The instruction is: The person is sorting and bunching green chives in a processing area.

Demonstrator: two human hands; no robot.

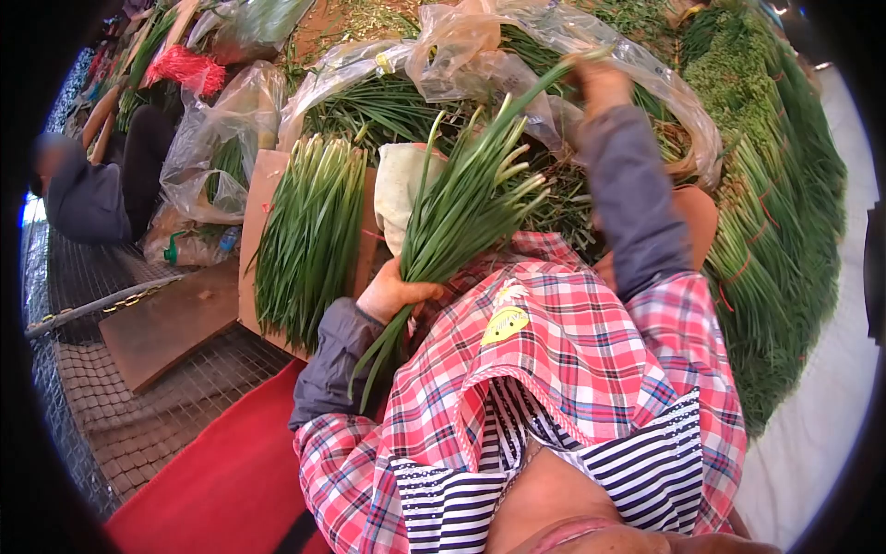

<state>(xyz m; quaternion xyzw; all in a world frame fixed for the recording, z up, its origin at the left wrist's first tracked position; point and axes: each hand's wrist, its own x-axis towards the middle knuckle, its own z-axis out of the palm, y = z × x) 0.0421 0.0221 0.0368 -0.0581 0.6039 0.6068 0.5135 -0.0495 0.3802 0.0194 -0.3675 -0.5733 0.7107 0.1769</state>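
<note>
My left hand [397, 291] is closed around a loose bunch of garlic chives [471, 208], their pale cut ends fanned up and to the right. Up by the plastic bag, my right hand [602, 85] is blurred by motion, its fingers closed on the pale end of a few chive stalks [540, 85]. To the left, a thick, even pile of chives [312, 240] lies on a brown board [263, 189]. Behind the held bunch is a pale cloth [400, 189].
An open clear plastic bag [461, 51] holds more loose chives [383, 106]. Tied bundles of greens [752, 212] are stacked at the right beside a white sheet [835, 388]. Another person [97, 189] sits at the left, near pink ties [186, 69] and a plastic bottle [196, 246].
</note>
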